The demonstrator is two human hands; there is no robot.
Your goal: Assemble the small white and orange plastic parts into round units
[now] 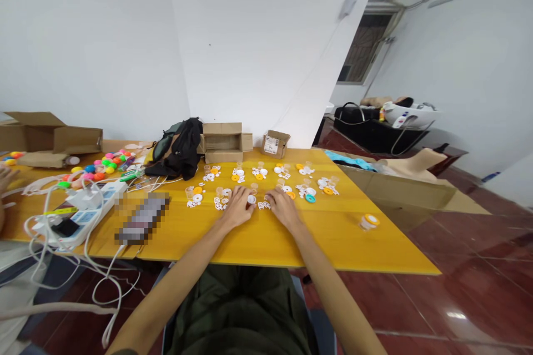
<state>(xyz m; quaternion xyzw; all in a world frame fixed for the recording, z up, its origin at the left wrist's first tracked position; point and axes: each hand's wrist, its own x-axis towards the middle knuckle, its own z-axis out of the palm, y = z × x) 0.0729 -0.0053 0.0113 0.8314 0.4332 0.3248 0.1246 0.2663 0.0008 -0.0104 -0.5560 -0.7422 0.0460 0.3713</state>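
My left hand (238, 208) is closed on a small white round cap (251, 199), which shows between thumb and fingers. Just to its right, my right hand (283, 206) has its fingers curled down at the table; whatever they hold is hidden. Between the hands lie small white pieces with dark holes (264, 206). Around them stand small clear cups in groups, with white discs and orange rings. A teal ring (310, 198) lies right of my right hand. A clear cup with an orange-and-white lid (370, 222) stands apart on the right.
A phone (144, 217) and a white power strip (89, 211) with tangled cables lie to the left, beside colourful balls (110, 163). A black bag (181, 147) and cardboard boxes (224, 144) line the wall. Another person's hand (6, 177) is at the far left.
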